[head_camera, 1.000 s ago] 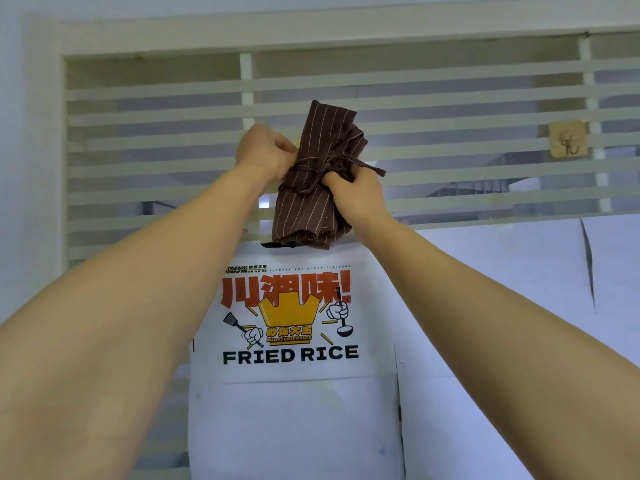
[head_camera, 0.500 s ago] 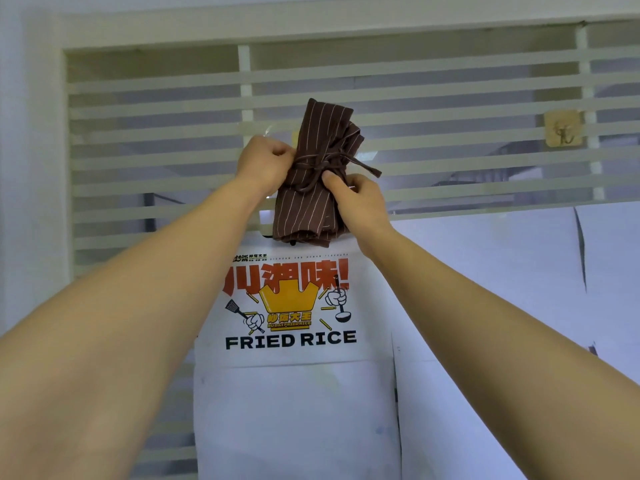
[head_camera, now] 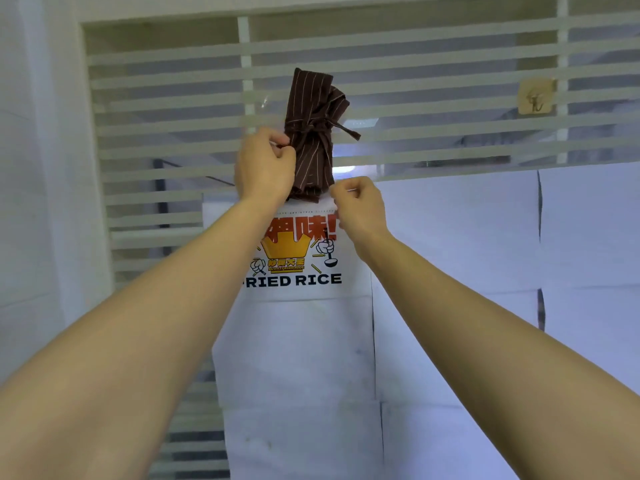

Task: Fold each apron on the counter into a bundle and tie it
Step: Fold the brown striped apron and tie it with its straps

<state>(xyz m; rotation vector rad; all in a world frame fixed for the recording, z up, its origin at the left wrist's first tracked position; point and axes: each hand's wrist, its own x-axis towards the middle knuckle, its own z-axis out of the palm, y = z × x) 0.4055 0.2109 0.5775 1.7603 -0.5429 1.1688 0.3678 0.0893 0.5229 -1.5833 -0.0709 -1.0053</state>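
A brown pinstriped apron bundle [head_camera: 313,133], rolled and tied round its middle with its own strap, hangs upright against the slatted window. My left hand [head_camera: 265,166] is at the bundle's left side, thumb and fingers pinching at the tie. My right hand [head_camera: 358,206] sits just below the bundle's lower right corner with fingers curled; nothing shows in it. A white apron [head_camera: 298,341] printed "FRIED RICE" hangs flat directly beneath the bundle.
The window [head_camera: 450,98] has white horizontal slats. A square adhesive hook [head_camera: 535,98] is stuck to it at the upper right. White sheets [head_camera: 467,254] cover the wall to the right of the white apron. A white wall [head_camera: 38,202] stands on the left.
My right hand has let go of the bundle's tie and dropped below its lower right corner. My left hand stays at the bundle's left side. The view has shifted right.
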